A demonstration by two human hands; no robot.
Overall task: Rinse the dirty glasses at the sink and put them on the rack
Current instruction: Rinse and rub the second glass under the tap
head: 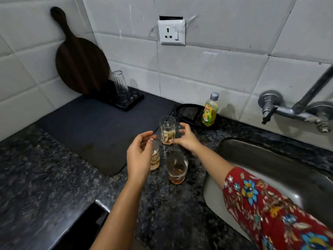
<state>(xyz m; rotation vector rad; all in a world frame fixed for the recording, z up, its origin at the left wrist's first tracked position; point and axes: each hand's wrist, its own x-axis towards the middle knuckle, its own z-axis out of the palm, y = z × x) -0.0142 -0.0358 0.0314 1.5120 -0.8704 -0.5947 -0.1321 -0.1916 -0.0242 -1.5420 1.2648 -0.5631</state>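
Three dirty glasses with brownish dregs stand on the dark granite counter: a far glass, a ribbed glass at the left and a near glass. My right hand curls open around the far glass's right side, thumb near its base; I cannot tell if it touches. My left hand hovers open over the ribbed glass and partly hides it. One clean glass stands upside down on the black rack at the back. The steel sink lies at the right.
A dark mat covers the counter left of the glasses. A round wooden board leans on the tiled wall. A yellow dish soap bottle stands in a black tray. The wall tap hangs above the sink.
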